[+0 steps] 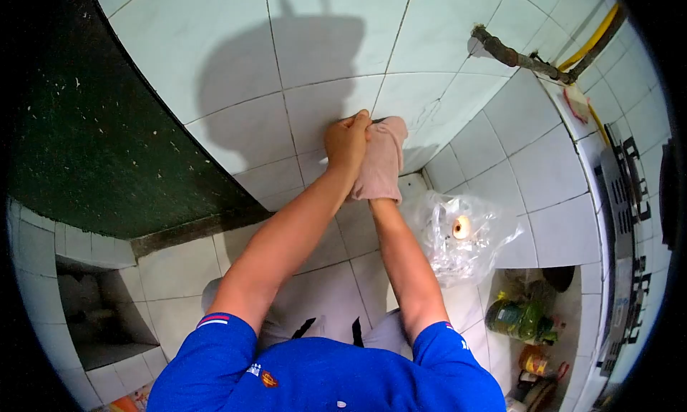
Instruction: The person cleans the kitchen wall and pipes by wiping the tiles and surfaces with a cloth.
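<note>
A pink cloth (381, 162) covers my right hand (379, 158) like a sleeve, down to the wrist, so its fingers are hidden. My left hand (348, 141) is beside it, its thumb and fingers pinched together at the upper left edge of the cloth. A small dark edge shows at the top of the cloth. Both hands are held up in front of the tiled wall (315, 47), where a large shadow falls.
A clear plastic bag (458, 233) with a round pale item is right of my right forearm. Bottles (519, 319) stand in a niche below a stove (622, 219). A rusty pipe (508, 54) crosses the upper right. A dark green door (93, 126) is at left.
</note>
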The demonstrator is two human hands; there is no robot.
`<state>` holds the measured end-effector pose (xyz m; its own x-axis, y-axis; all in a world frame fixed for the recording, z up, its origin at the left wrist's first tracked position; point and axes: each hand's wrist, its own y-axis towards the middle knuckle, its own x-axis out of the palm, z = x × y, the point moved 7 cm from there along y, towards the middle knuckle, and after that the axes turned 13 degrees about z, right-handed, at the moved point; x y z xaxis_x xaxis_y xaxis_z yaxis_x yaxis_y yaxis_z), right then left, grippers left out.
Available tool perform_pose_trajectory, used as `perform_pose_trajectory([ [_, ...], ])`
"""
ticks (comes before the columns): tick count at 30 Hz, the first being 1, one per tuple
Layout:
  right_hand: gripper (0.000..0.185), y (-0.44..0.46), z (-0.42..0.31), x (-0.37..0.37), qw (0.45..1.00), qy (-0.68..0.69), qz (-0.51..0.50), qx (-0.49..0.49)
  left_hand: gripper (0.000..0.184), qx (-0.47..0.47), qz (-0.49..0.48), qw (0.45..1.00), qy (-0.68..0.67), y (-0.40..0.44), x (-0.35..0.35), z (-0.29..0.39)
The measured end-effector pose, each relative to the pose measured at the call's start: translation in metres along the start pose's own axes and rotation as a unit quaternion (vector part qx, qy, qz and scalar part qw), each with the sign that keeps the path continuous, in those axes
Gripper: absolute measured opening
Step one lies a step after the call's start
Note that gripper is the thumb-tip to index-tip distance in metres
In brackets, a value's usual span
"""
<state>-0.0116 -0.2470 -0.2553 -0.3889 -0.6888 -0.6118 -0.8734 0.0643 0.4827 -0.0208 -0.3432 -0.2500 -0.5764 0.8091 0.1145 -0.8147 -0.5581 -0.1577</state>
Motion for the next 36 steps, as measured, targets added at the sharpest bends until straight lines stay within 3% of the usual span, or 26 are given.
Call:
perform_pose_trajectory([
  [2, 0.025, -0.002, 0.013, 0.016, 0.999, -0.002, 0.009, -0.035, 0.034, -0.015, -0.003, 0.999, -0.034, 0.0, 0.001, -0.001],
  [4, 0.021, -0.001, 0.008, 0.017, 0.986, -0.059, 0.09, -0.124, 0.032, -0.02, -0.007, 0.999, -0.045, -0.003, 0.001, 0.002],
  [5, 0.021, -0.004, 0.012, 0.021, 0.986, -0.058, 0.091, -0.125, 0.032, -0.019, -0.006, 0.999, -0.046, -0.003, 0.001, 0.004],
  [7, 0.026, -0.006, 0.011, 0.014, 0.996, 0.057, 0.06, -0.022, 0.031, -0.01, -0.014, 1.0, -0.008, -0.001, 0.001, 0.004],
  [11, 0.02, 0.009, -0.027, -0.01, 0.995, -0.041, 0.014, -0.088, 0.031, 0.01, -0.001, 1.0, 0.008, -0.003, 0.0, 0.009],
  [14, 0.026, 0.005, -0.002, 0.009, 1.0, 0.018, -0.021, -0.015, 0.028, -0.017, 0.017, 1.0, -0.003, -0.006, -0.001, 0.011],
  [16, 0.019, 0.004, -0.021, -0.01, 0.981, -0.003, 0.12, -0.154, 0.022, -0.064, 0.012, 0.995, -0.08, -0.007, 0.002, 0.01],
  [17, 0.019, 0.005, -0.021, -0.011, 0.981, -0.003, 0.12, -0.155, 0.022, -0.063, 0.012, 0.995, -0.081, -0.007, 0.002, 0.011],
  [23, 0.015, 0.008, -0.007, 0.001, 0.99, 0.141, -0.015, 0.01, 0.016, -0.168, -0.012, 0.974, -0.153, -0.007, 0.008, 0.01],
  [25, 0.013, 0.007, 0.007, 0.01, 0.965, 0.257, -0.004, 0.051, 0.016, -0.217, -0.014, 0.964, -0.152, -0.009, 0.009, 0.01],
  [29, 0.013, 0.008, 0.006, 0.01, 0.952, 0.298, -0.006, 0.067, 0.014, -0.213, -0.034, 0.963, -0.164, -0.007, 0.007, 0.012],
  [31, 0.021, 0.004, 0.006, 0.015, 0.838, 0.49, -0.049, 0.235, 0.015, -0.214, -0.05, 0.969, -0.112, -0.006, 0.003, 0.01],
  [32, 0.021, 0.004, 0.022, 0.036, 0.839, 0.49, -0.049, 0.234, 0.015, -0.213, -0.051, 0.969, -0.112, -0.004, -0.002, 0.009],
  [33, 0.018, 0.008, 0.053, 0.064, 0.934, 0.333, -0.006, 0.132, 0.015, -0.205, -0.047, 0.975, -0.076, -0.004, -0.011, 0.007],
  [35, 0.014, 0.002, 0.053, 0.068, 0.986, 0.159, 0.038, 0.026, 0.015, -0.198, -0.044, 0.979, -0.038, -0.006, -0.036, 0.0],
  [36, 0.013, -0.008, 0.02, 0.043, 0.998, 0.041, 0.029, -0.041, 0.015, -0.154, -0.053, 0.986, -0.034, -0.007, -0.053, -0.001],
])
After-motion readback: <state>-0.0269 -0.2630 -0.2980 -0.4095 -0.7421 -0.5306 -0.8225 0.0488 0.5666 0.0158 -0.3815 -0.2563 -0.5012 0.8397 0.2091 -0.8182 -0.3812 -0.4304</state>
